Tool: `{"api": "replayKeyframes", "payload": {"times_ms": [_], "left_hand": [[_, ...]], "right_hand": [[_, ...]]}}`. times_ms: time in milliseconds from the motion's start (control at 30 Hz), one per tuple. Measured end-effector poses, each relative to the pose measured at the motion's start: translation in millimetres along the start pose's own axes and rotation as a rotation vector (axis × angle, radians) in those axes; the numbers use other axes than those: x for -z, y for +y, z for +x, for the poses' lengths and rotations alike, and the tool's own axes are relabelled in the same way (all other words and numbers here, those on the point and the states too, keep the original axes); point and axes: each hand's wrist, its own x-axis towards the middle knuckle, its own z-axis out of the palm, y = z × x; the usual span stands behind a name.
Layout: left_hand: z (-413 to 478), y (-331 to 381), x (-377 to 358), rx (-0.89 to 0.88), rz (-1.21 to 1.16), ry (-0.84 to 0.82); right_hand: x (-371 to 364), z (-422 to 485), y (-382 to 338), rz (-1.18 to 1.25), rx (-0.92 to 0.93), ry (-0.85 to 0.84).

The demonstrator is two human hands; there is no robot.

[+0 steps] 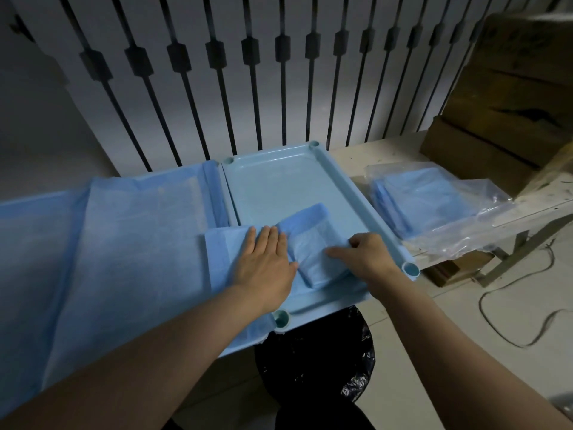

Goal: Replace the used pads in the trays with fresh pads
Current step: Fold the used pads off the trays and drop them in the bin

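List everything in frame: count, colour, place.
tray: one, light blue, table centre
folded pad: one, blue, partly unfolded at the tray's near end
spread pad: one, blue, left of the tray
bag of pads: one, clear plastic with blue pads inside, right of the tray
boxes: a stack, brown, far right
bin bag: one, black, below the tray
cable: one, dark, on the floor at right
left hand: flat on the folded pad
right hand: grips the folded pad's edge

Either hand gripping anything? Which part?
Right hand grips the folded fresh pad at its right edge; left hand just presses flat on the pad's left side, holding nothing.
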Motion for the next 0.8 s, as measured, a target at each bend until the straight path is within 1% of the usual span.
{"api": "replayKeyframes", "payload": {"times_ms": [67,133,200,267,367,500,567,633,667,733,767,800], "left_hand": [[2,8,3,-0.021,-0.02,0.012],[7,21,6,-0.06,-0.055,0.03],[15,38,7,-0.114,-0.098,0.054],[22,54,6,-0.153,-0.141,0.041],[31,67,-2,-0.132,-0.211,-0.046],[33,66,-13,-0.13,-0.22,-0.012],[37,58,-15,-0.168,-0.288,-0.031],[42,45,-14,-0.206,-0.495,-0.022],[42,39,-10,-0.186,-0.674,0.025],[37,27,3,0.022,-1.116,0.139],[34,21,10,0.164,-1.349,0.16],[32,15,16,0.292,-1.583,0.131]], "right_hand": [[16,6,1,0.03,0.025,0.099],[31,10,3,-0.002,0.072,0.183],[40,10,5,-0.047,0.117,0.23],[41,9,7,-0.085,0.159,0.254],[34,6,8,-0.118,0.212,0.276],[22,-6,5,-0.121,0.308,0.283],[15,-14,2,-0.098,0.347,0.254],[8,-21,-3,-0.08,0.376,0.203],[5,-24,-5,-0.081,0.381,0.183],[-1,-29,-7,-0.085,0.395,0.158],[-6,-32,-6,-0.089,0.416,0.138],[-10,-36,-6,-0.093,0.438,0.097]]}}
